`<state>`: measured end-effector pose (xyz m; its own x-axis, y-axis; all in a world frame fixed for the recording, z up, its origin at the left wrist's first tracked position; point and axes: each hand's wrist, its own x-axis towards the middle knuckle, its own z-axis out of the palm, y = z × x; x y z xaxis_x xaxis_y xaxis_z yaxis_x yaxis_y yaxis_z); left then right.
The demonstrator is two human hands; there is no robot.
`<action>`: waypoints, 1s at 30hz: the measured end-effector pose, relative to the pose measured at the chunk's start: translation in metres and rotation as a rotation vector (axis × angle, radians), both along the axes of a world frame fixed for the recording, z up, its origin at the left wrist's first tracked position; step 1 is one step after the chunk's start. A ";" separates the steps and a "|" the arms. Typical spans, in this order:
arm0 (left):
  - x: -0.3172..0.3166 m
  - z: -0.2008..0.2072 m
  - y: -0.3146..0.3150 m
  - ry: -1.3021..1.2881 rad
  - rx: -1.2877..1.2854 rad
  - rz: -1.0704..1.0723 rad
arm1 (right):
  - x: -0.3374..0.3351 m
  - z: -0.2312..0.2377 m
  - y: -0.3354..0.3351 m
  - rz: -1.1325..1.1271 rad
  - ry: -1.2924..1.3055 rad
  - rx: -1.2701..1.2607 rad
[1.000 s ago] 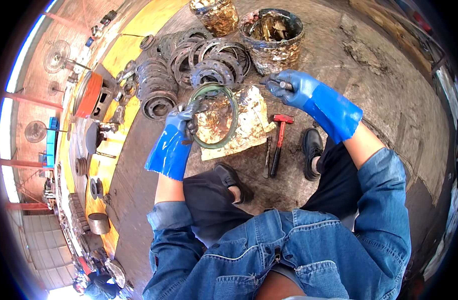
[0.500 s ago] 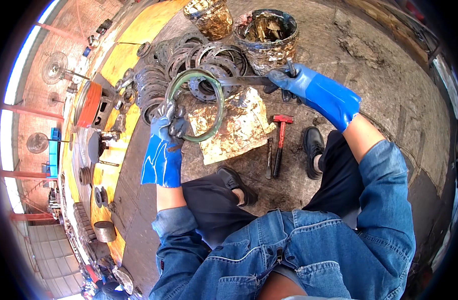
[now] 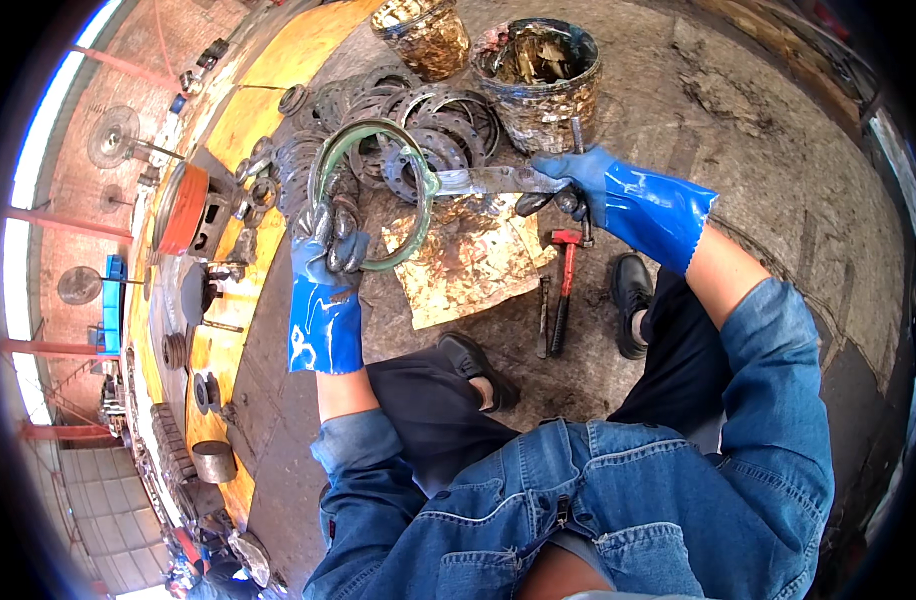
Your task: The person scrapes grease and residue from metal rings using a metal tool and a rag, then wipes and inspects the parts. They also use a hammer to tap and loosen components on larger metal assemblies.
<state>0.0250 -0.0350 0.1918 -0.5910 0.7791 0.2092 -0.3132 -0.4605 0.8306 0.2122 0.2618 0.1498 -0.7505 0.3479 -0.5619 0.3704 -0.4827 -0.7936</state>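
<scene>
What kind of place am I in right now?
Probably an industrial workshop that handles metal parts: dark metal rings are piled on a stained floor, a red-headed hammer lies nearby, and your gloved left hand holds a greenish ring.

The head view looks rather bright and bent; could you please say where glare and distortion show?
Head view, centre-left: white glare streaks the glossy blue gauntlet glove on the left hand, while the green round ring reads fairly clearly; head view, left rim: the long white strip is washed out and bowed by the fisheye; head view, corners: black.
</scene>
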 end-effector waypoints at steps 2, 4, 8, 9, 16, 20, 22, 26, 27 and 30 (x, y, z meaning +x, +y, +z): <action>0.001 0.004 0.002 0.035 0.016 0.002 | 0.000 0.009 -0.005 -0.024 -0.062 -0.066; 0.001 0.006 0.001 0.038 0.020 0.024 | 0.000 0.012 -0.011 -0.008 -0.060 -0.114; -0.001 0.010 -0.003 0.019 -0.017 0.116 | 0.002 0.021 -0.021 0.061 -0.056 -0.232; 0.000 0.012 -0.002 0.018 -0.013 0.134 | 0.003 0.020 -0.022 0.079 -0.035 -0.264; -0.004 0.016 0.003 0.159 0.055 0.159 | 0.001 -0.007 -0.046 0.166 0.106 -0.609; -0.003 0.017 0.012 0.086 0.095 0.230 | 0.008 -0.002 -0.059 0.023 0.053 -1.003; -0.011 0.011 0.013 0.069 0.138 0.254 | 0.008 0.005 -0.068 -0.009 0.042 -1.055; -0.017 -0.003 0.020 0.070 -0.160 0.405 | 0.010 0.010 -0.085 -0.142 -0.044 -1.158; -0.021 -0.008 0.022 0.061 -0.176 0.444 | 0.009 -0.006 -0.084 -0.095 -0.072 -1.258; -0.033 -0.020 0.023 0.033 -0.165 0.519 | 0.016 -0.015 -0.083 0.042 0.006 -1.398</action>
